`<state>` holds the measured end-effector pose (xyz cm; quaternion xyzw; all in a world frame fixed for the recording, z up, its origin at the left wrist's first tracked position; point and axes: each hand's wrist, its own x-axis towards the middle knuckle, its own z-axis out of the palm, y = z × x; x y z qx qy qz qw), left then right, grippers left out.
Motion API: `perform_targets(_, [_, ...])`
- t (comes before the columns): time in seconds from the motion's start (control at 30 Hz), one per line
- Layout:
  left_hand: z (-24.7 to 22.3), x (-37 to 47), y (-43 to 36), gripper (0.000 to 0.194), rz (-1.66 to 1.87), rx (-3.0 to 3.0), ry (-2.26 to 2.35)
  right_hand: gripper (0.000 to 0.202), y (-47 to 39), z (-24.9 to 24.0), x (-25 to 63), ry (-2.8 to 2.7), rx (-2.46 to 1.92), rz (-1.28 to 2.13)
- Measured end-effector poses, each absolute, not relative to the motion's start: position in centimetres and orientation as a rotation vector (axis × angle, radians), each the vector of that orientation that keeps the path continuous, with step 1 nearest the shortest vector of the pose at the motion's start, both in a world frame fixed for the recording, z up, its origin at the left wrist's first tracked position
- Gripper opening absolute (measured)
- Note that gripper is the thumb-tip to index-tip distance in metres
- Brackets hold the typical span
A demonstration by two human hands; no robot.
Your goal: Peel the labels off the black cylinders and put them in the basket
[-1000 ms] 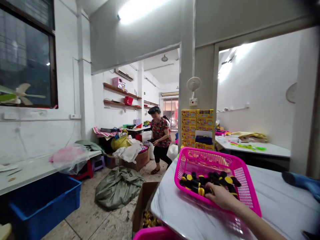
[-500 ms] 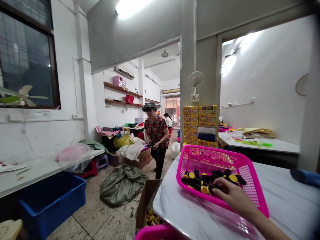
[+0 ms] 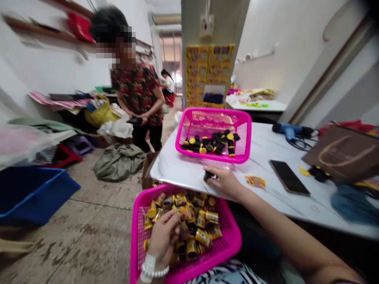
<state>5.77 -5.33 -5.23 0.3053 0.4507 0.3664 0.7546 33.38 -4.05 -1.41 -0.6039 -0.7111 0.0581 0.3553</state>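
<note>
My right hand point(image 3: 223, 179) is closed around a small black cylinder point(image 3: 208, 175) at the table's near edge. Just beyond it, a pink plastic basket point(image 3: 245, 152) holds several black and yellow cylinders point(image 3: 219, 144). Below, a second pink basket point(image 3: 233, 242) is filled with small cylinders in yellow printed wrapping point(image 3: 203, 236). My left hand point(image 3: 164, 236), with a bracelet at the wrist, is over this lower basket, thumb and fingers pinched together. Whatever is between those fingers blends into the yellow pieces behind.
On the white table point(image 3: 177, 169) lie a phone point(image 3: 289, 177), a yellow printed label point(image 3: 255, 181), a blue heat gun point(image 3: 291, 132) and a brown paper bag point(image 3: 331, 154). A person point(image 3: 139, 94) stands beyond, holding something dark. At left is a blue bin point(image 3: 32, 197).
My view has swung down and right. My right hand has left the upper basket with a black cylinder and come toward me. My left hand and the lower basket's contents have come into view.
</note>
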Motion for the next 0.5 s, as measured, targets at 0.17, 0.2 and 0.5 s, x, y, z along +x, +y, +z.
perform_targets(0.17, [-5.5,6.6,-5.2,0.049,0.758,0.567,0.964,0.054,-3.9,-2.0,33.7,-1.852,-1.621,0.172])
perform_targets(0.2, [-5.6,6.6,-5.3,0.049,0.748,0.566,0.96,0.055,-4.2,-2.2,33.7,-1.869,-1.615,0.138])
perform_targets(0.5, [-6.5,5.8,-5.6,0.047,0.779,0.538,0.945,0.044,-4.5,-3.9,32.8,-1.786,-1.591,0.048])
